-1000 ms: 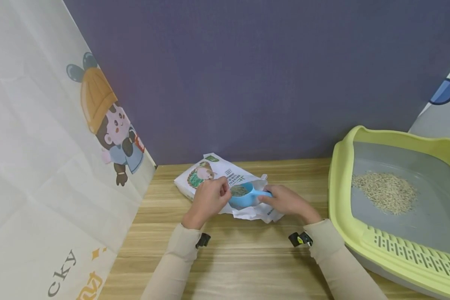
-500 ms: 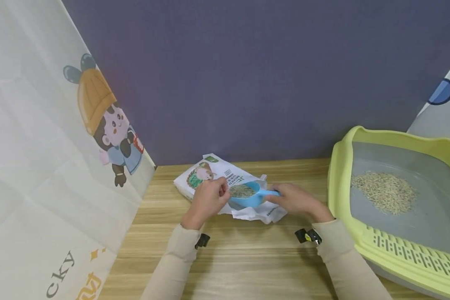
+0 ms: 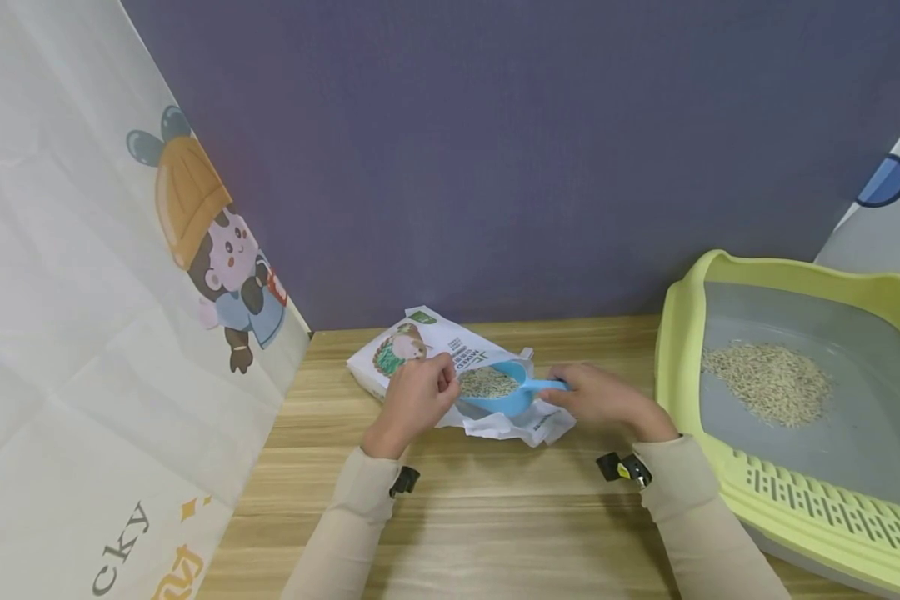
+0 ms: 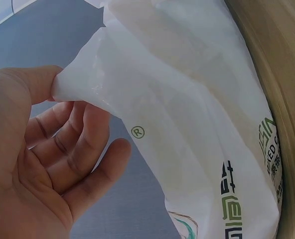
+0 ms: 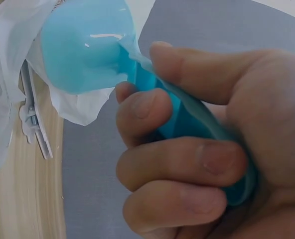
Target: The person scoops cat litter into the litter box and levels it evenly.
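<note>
On the table lies a white printed bag, its mouth toward the right. My left hand pinches the bag's edge between thumb and finger; in the left wrist view the plastic is pulled up to a point there. Curled round the handle of a blue scoop, my right hand holds it at the bag's mouth. Pale pellets fill the scoop's bowl. In the right wrist view the scoop's bowl has white plastic beside it.
A yellow-green litter box with a grey inside stands at the right, a patch of pellets on its floor. In the right wrist view a grey clip lies by the bag. A dark wall rises behind the wooden table.
My right hand has drawn the scoop to the right, partly out of the bag's mouth, and more of its pellets show. The left hand stays in place.
</note>
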`<action>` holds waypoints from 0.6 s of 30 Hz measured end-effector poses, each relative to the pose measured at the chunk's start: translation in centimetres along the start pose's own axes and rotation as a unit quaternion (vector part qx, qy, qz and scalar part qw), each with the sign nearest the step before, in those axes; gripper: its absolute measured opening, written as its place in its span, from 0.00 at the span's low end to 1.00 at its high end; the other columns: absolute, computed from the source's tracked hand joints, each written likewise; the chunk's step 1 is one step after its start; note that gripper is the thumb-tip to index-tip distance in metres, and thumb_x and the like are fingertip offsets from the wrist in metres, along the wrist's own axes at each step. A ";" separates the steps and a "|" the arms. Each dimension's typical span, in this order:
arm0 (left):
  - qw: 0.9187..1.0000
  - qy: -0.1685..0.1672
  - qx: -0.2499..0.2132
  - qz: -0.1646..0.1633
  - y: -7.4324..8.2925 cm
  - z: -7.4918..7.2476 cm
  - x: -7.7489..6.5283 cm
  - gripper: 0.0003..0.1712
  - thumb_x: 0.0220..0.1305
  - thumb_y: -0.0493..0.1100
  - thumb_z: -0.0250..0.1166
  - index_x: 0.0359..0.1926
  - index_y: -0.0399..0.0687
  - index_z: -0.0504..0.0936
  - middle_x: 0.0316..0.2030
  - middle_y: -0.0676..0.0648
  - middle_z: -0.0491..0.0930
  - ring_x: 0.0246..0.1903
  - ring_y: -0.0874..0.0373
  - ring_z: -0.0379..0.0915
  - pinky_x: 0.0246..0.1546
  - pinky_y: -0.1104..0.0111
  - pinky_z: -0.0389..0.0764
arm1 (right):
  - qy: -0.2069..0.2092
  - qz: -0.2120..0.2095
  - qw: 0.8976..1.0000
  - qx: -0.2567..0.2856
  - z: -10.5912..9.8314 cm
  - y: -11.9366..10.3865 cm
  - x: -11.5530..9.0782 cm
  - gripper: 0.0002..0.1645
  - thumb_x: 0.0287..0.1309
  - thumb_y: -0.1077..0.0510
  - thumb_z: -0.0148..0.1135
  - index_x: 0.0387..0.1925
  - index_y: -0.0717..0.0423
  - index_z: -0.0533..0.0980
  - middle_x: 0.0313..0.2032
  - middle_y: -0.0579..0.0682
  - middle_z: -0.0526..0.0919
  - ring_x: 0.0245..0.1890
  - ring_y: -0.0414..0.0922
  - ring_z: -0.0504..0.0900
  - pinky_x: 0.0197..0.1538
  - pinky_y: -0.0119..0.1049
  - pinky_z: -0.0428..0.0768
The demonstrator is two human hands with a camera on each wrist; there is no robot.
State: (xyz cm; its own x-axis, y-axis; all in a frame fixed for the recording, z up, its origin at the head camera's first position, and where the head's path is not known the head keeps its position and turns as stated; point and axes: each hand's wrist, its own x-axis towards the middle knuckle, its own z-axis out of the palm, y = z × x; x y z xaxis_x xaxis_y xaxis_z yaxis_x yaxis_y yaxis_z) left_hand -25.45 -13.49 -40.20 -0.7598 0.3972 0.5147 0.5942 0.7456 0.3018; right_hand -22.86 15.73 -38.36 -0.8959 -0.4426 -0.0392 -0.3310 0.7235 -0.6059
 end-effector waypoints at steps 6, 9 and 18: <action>1.000 0.002 -0.002 0.002 0.0 0.0 -0.1 0.11 0.57 0.36 0.66 0.23 0.53 0.76 0.14 0.59 0.69 0.16 0.67 0.63 0.20 0.71 0.66 | -0.003 -0.007 1.000 0.001 -0.2 0.0 -0.2 0.09 0.72 0.54 0.58 0.36 0.56 0.76 0.24 0.44 0.70 0.25 0.40 0.67 0.29 0.33 0.68; 1.000 -0.001 -0.003 0.002 0.0 0.0 0.0 0.11 0.58 0.36 0.66 0.23 0.54 0.75 0.14 0.59 0.68 0.15 0.67 0.62 0.20 0.72 0.66 | -0.012 -0.006 1.000 -0.001 -0.2 0.1 -0.3 0.09 0.72 0.54 0.57 0.38 0.56 0.76 0.26 0.44 0.71 0.26 0.41 0.68 0.30 0.33 0.69; 1.000 -0.002 -0.002 0.004 -0.2 0.2 0.0 0.11 0.58 0.36 0.65 0.23 0.54 0.75 0.14 0.59 0.67 0.15 0.67 0.61 0.20 0.72 0.65 | -0.068 0.018 0.998 -0.001 0.7 0.7 0.0 0.10 0.75 0.55 0.53 0.45 0.59 0.73 0.28 0.46 0.69 0.27 0.41 0.67 0.31 0.34 0.69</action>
State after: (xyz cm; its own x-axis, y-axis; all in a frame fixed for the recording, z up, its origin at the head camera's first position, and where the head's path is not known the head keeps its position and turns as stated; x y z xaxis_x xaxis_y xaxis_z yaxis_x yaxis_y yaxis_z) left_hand -25.63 -13.49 -40.41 -0.7566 0.4052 0.5131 0.6007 0.7406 0.3009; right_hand -22.89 15.83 -39.32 -0.8590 -0.4837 -0.1681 -0.2997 0.7411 -0.6008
